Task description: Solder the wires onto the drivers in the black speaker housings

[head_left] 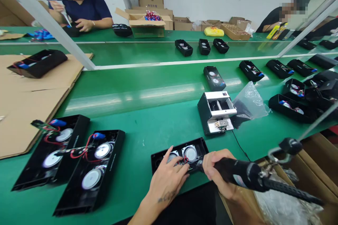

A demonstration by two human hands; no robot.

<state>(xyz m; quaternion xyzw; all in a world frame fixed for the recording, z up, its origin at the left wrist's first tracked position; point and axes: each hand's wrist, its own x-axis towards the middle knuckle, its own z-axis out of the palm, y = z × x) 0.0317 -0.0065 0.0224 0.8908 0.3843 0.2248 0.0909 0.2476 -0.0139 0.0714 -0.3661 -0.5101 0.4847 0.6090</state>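
Observation:
A black speaker housing point(155, 158) lies on the green bench in front of me, with two round white-backed speakers in it, one of them the right-hand speaker point(190, 153). Over the left speaker rests my left hand point(170, 174), its fingers stretched out and apart, some near red wires. The thumb is partly hidden. My right hand point(218, 168) is wrapped round a black electric screwdriver point(237, 172), its front end pointing at the housing's right end. The exact contact of its tip is hard to make out. A cable leaves the tool's rear, beside a metal hanging ring point(276, 154).
Two wired housings, including the nearer one point(105, 168), lie at left. A screw feeder point(218, 112) and plastic bag point(250, 102) stand ahead. More housings sit on the conveyor point(148, 81) and at right. Cardboard boxes point(314, 161) flank me. Two people work across.

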